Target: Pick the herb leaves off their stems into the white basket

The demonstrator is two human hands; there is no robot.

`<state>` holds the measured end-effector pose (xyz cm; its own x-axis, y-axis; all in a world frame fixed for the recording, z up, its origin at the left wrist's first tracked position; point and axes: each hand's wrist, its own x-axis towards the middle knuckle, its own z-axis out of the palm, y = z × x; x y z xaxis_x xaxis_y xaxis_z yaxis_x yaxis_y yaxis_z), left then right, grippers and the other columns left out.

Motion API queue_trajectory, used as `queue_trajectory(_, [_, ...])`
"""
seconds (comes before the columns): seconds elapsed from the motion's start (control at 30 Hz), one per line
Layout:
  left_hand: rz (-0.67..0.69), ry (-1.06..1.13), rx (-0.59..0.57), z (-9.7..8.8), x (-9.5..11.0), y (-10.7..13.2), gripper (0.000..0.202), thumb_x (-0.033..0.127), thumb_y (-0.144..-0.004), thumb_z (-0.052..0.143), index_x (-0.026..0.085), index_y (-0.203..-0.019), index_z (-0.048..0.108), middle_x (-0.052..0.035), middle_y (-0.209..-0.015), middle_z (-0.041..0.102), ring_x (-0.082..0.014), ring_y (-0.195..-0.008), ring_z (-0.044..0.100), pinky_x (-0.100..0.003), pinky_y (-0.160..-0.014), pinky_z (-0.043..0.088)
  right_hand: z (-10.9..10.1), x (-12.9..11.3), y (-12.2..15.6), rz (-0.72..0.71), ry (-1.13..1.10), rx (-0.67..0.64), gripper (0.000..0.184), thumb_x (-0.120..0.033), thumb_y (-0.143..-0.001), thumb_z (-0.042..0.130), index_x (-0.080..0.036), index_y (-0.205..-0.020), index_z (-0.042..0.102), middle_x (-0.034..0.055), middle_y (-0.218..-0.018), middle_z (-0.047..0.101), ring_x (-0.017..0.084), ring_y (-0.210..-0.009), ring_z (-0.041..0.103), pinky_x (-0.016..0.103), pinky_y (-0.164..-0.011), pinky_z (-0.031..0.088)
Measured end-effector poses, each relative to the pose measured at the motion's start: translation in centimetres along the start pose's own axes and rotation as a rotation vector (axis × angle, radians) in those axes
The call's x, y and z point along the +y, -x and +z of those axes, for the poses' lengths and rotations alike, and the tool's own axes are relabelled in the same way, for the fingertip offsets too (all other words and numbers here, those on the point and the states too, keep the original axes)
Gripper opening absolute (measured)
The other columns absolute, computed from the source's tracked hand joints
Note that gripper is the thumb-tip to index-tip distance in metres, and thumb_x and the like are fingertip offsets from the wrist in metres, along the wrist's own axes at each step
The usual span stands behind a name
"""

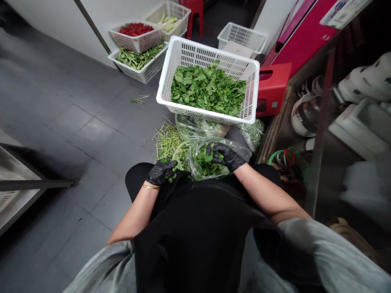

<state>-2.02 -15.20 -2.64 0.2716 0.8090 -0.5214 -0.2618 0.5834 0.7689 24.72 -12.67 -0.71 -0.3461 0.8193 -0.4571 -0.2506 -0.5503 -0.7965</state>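
My left hand (161, 171), in a black glove, is closed around some leafy greens (177, 162) above my lap. Also black-gloved, my right hand (225, 156) is over a clear plastic bag (195, 156) of greens, its fingers closed on a few green leaves (210, 151). The open bag rests between the two hands at my knees. Just beyond my left hand lies a heap of thin pale-green stems (167, 138). A white slotted basket (210, 116) with loose green leaves (207, 87) stands in front of me, over more bagged greens.
At the back left are stacked white baskets (146, 77) with red peppers (136, 29) and green vegetables (134, 59). A red plastic stool (275, 87) is right of the big basket. Metal shelving (320, 134) with containers runs along the right. Stray stems (140, 99) lie on the grey tiled floor (100, 130).
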Motion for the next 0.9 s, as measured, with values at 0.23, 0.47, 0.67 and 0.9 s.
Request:
queue_trajectory(0.23, [-0.005, 0.082, 0.01, 3.8, -1.4, -0.5, 0.039, 0.032, -0.055, 0.092, 0.015, -0.063, 0.057, 0.0078, -0.045, 0.045, -0.0032, -0.036, 0.034, -0.019, -0.036, 0.028, 5.0, 3.0, -2.4, -0.323, 0.321, 0.026, 0.04, -0.052, -0.064, 0.079, -0.017, -0.071, 0.062, -0.0005, -0.076, 0.059, 0.013, -0.073, 0.051, 0.024, -0.065, 0.041])
queue_trajectory(0.47, [-0.006, -0.02, -0.157, 2.9, 0.0, -0.3, 0.037, 0.021, -0.053, 0.091, 0.011, -0.084, 0.073, -0.001, -0.061, 0.063, -0.0095, -0.049, 0.054, -0.022, -0.046, 0.039, 3.7, 2.5, -3.2, -0.211, 0.489, 0.018, 0.049, -0.059, -0.062, 0.076, -0.017, -0.061, 0.051, -0.0065, -0.06, 0.04, 0.008, -0.058, 0.035, 0.023, -0.056, 0.029])
queue_trajectory(0.67, [-0.017, 0.055, -0.078, 1.9, 0.3, -1.7, 0.035, 0.032, -0.059, 0.09, 0.01, -0.077, 0.069, 0.0081, -0.044, 0.042, -0.0026, -0.036, 0.032, -0.018, -0.037, 0.022, 3.0, 2.0, -3.4, -0.186, 0.755, -0.303, 0.031, -0.043, -0.064, 0.078, -0.015, -0.07, 0.068, -0.0042, -0.065, 0.058, 0.011, -0.066, 0.049, 0.024, -0.065, 0.036])
queue_trajectory(0.9, [0.084, 0.363, 0.109, 2.7, -0.2, -3.5, 0.025, 0.026, -0.076, 0.079, 0.012, -0.094, 0.071, 0.0124, -0.042, 0.028, -0.0026, -0.035, 0.024, -0.017, -0.037, 0.022, 4.5, 2.1, -4.3, -0.199, 0.252, 0.116, 0.038, -0.048, -0.062, 0.079, -0.015, -0.066, 0.061, -0.0042, -0.062, 0.053, 0.008, -0.056, 0.043, 0.024, -0.056, 0.037])
